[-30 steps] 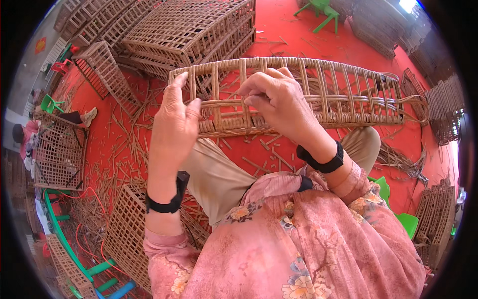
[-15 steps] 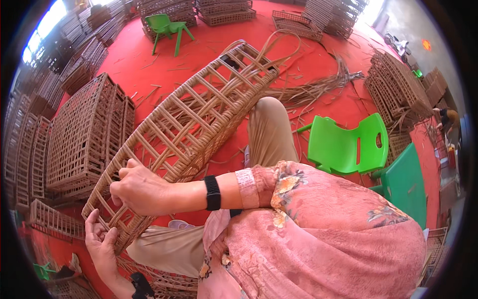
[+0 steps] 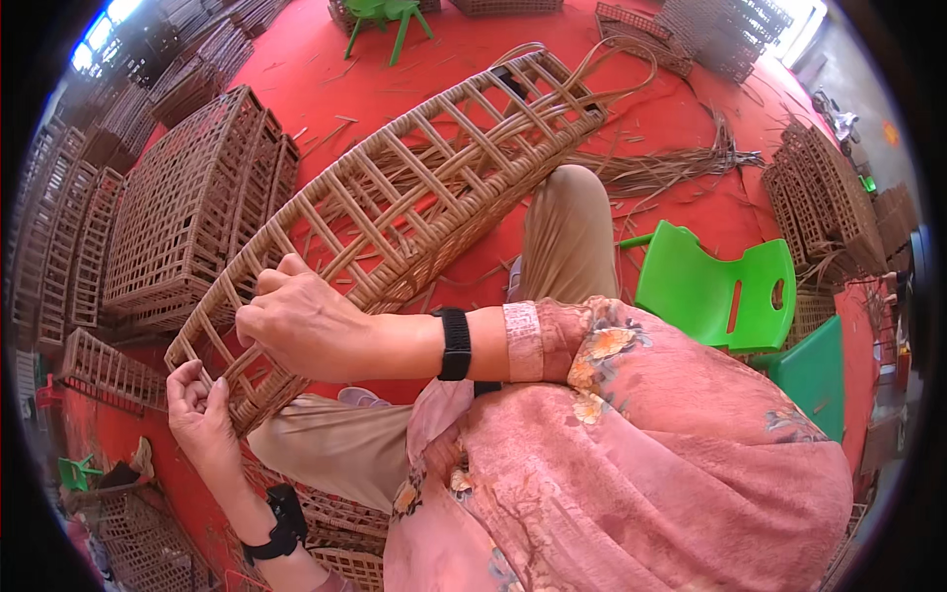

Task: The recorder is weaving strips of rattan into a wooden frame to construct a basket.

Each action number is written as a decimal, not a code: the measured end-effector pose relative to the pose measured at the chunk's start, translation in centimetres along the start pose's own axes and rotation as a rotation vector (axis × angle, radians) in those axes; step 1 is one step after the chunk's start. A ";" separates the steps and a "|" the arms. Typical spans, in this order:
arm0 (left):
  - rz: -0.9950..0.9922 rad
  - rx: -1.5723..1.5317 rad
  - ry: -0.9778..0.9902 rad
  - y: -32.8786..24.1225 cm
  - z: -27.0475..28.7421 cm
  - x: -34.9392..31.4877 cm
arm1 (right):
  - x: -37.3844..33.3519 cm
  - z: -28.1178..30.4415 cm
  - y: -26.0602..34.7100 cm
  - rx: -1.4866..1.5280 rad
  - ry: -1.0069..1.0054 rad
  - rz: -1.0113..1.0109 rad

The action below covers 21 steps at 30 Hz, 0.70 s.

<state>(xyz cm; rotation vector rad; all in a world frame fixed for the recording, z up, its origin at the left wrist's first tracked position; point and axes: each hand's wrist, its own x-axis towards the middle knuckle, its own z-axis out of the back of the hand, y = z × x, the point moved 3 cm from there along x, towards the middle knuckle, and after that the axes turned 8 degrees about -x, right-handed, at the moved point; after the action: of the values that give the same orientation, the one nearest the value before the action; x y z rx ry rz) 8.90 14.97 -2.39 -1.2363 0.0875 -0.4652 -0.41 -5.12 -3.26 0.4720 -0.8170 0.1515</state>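
A long, shallow brown woven basket frame [image 3: 424, 212] with an open lattice side slants across my knees, its lower end toward the left. My left hand [image 3: 202, 419] pinches the corner of that lower end between thumb and fingers. Just above and to the right, my right hand [image 3: 306, 326] is closed over the lattice near the same end. Whatever lies inside its curled fingers is hidden. At the far end, a loose loop of cane strand [image 3: 631, 89] sticks out past the rim.
Stacked woven baskets [image 3: 187, 207] stand at the left, with another stack [image 3: 824, 202] at the right. A bright green chair [image 3: 710, 291] and a darker green chair [image 3: 814, 380] are beside me. Loose cane strands [image 3: 681, 170] lie on the red floor [image 3: 473, 47] beyond my knee.
The view has shifted, so the basket frame and surroundings appear higher and further right. My right hand stays closed at the lattice, and my left hand keeps the corner.
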 end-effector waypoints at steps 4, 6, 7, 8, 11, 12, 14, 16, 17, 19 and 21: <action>-0.087 0.348 -0.172 -2.3 -0.6 -1.8 | -0.7 0.5 1.2 -0.031 -0.192 0.046; -0.131 0.445 -0.210 -3.3 -2.1 -1.9 | -1.2 0.9 0.7 -0.208 -0.145 0.071; -0.160 0.502 -0.239 -3.8 -2.3 -1.9 | -1.2 1.9 1.1 -0.193 -0.183 0.000; -0.200 0.489 -0.226 -3.4 -2.4 -1.6 | -1.3 2.5 1.2 -0.267 -0.114 0.079; -0.011 -0.036 -0.005 -2.0 -0.2 0.2 | -1.9 1.7 0.3 -0.190 -0.044 0.034; 0.026 -0.169 0.023 -1.8 0.7 0.4 | -1.8 1.9 0.5 -0.157 -0.083 0.033; 0.047 -0.171 0.016 -2.0 1.9 -0.2 | -1.6 2.1 1.1 -0.103 -0.125 0.038; 0.075 -0.209 0.023 -2.5 1.7 -0.5 | -1.7 1.9 1.3 -0.102 -0.075 0.010; 0.075 -0.203 0.014 -2.3 1.5 -0.5 | -1.7 2.0 1.2 -0.092 -0.077 0.014; 0.018 -0.210 -0.026 -1.4 1.6 -0.3 | -1.6 2.1 1.2 -0.122 -0.084 0.024; 0.008 -0.187 -0.047 -1.1 2.4 -0.5 | -1.7 2.3 1.1 -0.105 -0.074 0.021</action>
<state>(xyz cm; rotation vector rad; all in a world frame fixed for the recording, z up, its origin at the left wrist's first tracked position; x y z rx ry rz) 8.92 17.06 -0.67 -1.4292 0.0980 -0.4275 -3.44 -5.13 -2.74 0.3716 -0.8980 0.1106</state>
